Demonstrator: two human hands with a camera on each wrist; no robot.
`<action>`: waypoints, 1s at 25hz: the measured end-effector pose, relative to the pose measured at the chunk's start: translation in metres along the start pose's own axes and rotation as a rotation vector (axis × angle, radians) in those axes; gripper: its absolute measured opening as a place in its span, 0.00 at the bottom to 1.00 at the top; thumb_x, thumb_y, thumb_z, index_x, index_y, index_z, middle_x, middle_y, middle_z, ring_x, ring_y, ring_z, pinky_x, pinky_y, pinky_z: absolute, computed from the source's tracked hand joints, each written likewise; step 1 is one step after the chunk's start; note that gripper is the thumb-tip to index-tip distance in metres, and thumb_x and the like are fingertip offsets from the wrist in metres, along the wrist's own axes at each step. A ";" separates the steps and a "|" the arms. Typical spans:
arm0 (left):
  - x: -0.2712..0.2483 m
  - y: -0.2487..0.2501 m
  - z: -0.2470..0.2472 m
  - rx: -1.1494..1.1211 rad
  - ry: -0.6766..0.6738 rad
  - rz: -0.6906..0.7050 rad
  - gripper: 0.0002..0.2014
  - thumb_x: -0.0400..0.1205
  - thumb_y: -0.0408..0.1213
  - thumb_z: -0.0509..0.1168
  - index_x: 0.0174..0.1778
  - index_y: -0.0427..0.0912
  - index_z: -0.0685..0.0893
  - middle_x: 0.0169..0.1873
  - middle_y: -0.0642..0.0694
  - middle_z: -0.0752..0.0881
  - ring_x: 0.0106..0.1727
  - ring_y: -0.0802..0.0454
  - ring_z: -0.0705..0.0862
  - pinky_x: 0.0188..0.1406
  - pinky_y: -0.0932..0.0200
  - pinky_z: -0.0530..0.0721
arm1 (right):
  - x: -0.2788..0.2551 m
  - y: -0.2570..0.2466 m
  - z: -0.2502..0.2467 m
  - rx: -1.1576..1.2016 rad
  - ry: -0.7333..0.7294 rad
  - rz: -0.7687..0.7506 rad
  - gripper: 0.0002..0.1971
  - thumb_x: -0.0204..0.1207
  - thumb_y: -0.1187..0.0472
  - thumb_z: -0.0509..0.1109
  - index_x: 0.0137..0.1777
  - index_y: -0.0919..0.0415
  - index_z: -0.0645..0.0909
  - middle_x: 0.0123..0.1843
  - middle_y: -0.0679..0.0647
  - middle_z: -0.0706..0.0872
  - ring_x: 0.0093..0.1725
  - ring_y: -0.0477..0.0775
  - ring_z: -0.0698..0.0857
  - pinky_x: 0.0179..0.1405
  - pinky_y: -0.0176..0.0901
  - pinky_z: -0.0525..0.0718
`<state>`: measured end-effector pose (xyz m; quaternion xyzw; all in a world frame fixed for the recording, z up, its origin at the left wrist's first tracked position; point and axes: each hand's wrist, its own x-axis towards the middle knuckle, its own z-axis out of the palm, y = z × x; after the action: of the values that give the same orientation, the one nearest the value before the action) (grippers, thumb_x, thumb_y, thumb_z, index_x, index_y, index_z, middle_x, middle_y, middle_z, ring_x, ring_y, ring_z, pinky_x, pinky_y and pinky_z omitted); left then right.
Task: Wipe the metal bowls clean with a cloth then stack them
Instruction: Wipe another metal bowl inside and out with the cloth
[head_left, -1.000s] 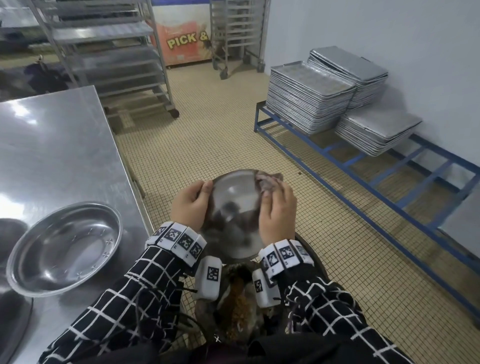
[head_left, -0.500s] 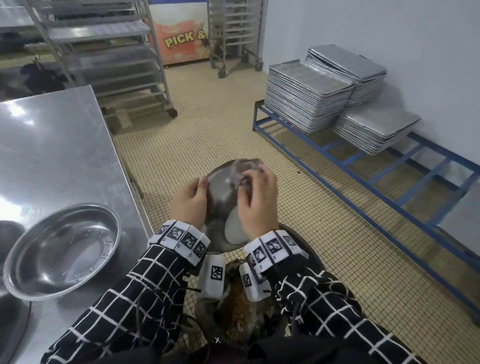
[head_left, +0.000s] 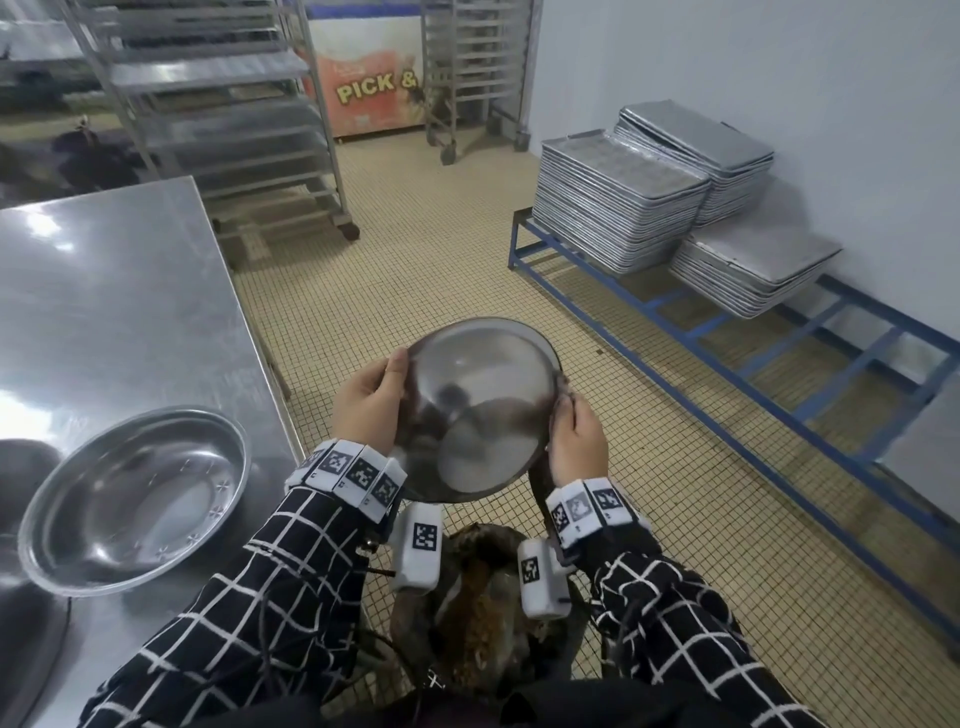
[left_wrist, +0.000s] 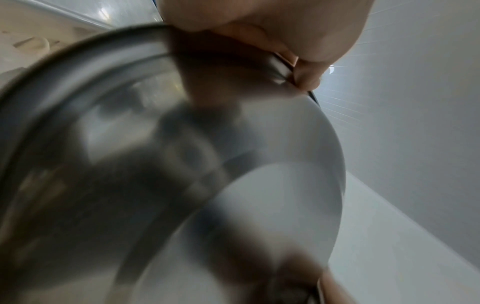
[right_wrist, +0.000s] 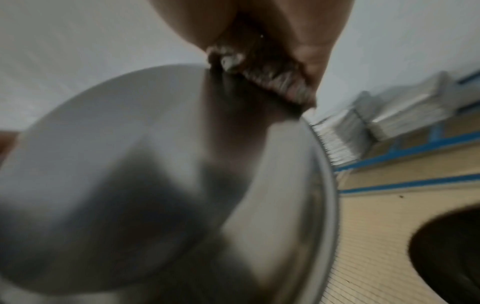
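On the steel surface (head_left: 119, 291) at left, 1 metal bowl (head_left: 135, 499) sits upright beside a dark rim at the frame's edge, possibly another. Nothing looks stacked yet, so stacking likely remains. Mid-frame, the left hand (head_left: 370, 402) curls over the rim of 1 held bowl (head_left: 480, 410), tilted with its underside toward the camera, above the floor. The right hand (head_left: 576, 436) pinches the dark cloth (right_wrist: 262, 74) against the opposite rim. Wiping appears underway. Far right, 3 tray stacks (head_left: 618, 208).
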<state>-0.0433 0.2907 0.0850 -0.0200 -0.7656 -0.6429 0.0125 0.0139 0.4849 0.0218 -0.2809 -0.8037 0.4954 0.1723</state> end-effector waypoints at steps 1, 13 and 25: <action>-0.001 0.001 0.000 -0.041 -0.005 -0.035 0.22 0.84 0.49 0.60 0.25 0.44 0.76 0.16 0.52 0.75 0.18 0.61 0.72 0.20 0.71 0.74 | 0.001 0.009 0.001 0.023 -0.048 0.087 0.18 0.86 0.46 0.51 0.51 0.54 0.79 0.48 0.51 0.84 0.49 0.51 0.82 0.49 0.42 0.79; 0.010 -0.012 -0.007 -0.079 -0.111 0.075 0.09 0.72 0.44 0.66 0.47 0.57 0.79 0.60 0.46 0.74 0.59 0.43 0.80 0.56 0.45 0.85 | 0.010 -0.032 -0.043 0.596 -0.348 0.580 0.19 0.73 0.71 0.63 0.65 0.66 0.75 0.52 0.64 0.83 0.46 0.60 0.85 0.44 0.53 0.87; 0.002 0.002 -0.021 -0.198 -0.447 -0.493 0.17 0.82 0.48 0.62 0.56 0.37 0.80 0.40 0.39 0.90 0.41 0.41 0.90 0.36 0.48 0.89 | 0.005 -0.016 -0.058 0.232 -0.234 0.054 0.12 0.78 0.61 0.66 0.60 0.47 0.74 0.45 0.51 0.85 0.41 0.50 0.87 0.36 0.42 0.86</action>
<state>-0.0455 0.2706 0.0905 0.0241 -0.6651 -0.6774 -0.3135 0.0383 0.5230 0.0620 -0.2211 -0.7480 0.6185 0.0953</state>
